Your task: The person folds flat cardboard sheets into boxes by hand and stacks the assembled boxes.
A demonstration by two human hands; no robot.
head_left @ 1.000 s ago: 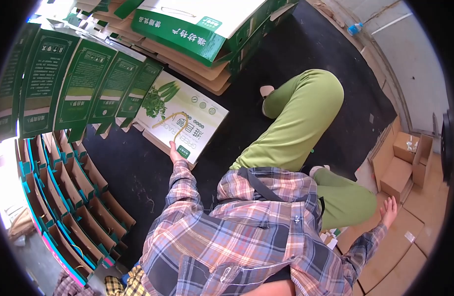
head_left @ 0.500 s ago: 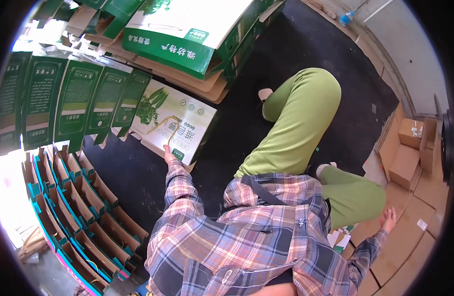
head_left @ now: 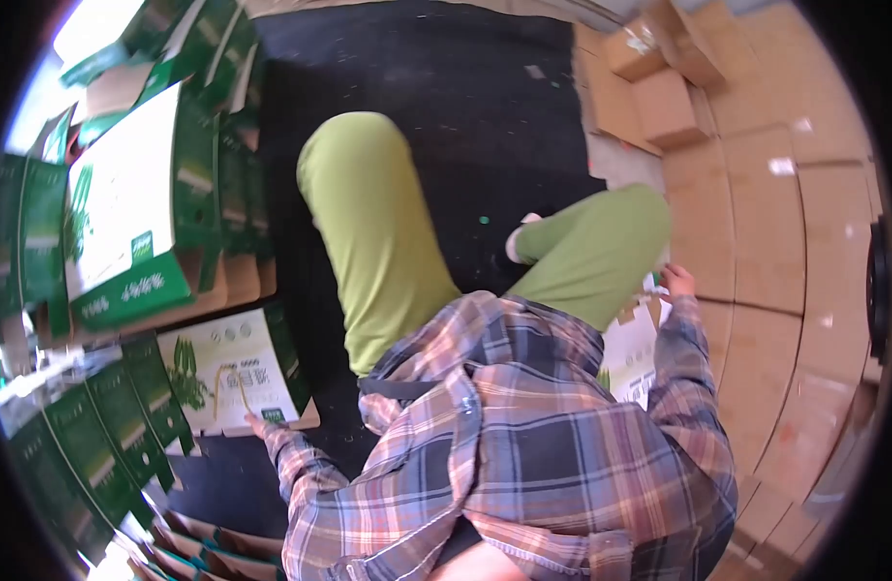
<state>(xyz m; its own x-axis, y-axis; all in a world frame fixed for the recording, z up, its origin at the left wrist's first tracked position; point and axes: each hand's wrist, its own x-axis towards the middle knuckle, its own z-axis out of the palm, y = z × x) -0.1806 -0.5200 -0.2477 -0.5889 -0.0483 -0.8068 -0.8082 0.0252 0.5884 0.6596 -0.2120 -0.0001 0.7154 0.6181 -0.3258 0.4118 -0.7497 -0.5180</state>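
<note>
A black mat (head_left: pixel 465 87) covers the floor where the person sits, with a paving of brown cardboard boxes (head_left: pixel 766 232) beyond the right hand (head_left: pixel 676 280). From where I stand, the left hand (head_left: pixel 259 423) is at the near edge of a flat white box (head_left: pixel 199 344) with leafy radish artwork, its fingertips meeting the lower corner. A yellow cord (head_left: pixel 220 392) loops over the face of that box, just ahead of the fingers; how far they are open, and whether they grip box or cord, I can't tell. Farther ahead of the left hand rises a stack of green-and-white boxes (head_left: pixel 126 184); to its outer side stands a row of green panels (head_left: pixel 112 412), and behind it are teal-edged cartons (head_left: pixel 214 550).

The right hand has its fingers bent near the upper edge of another white box (head_left: pixel 632 351), beside a green trouser leg (head_left: pixel 601 247); its hold is unclear to me.
</note>
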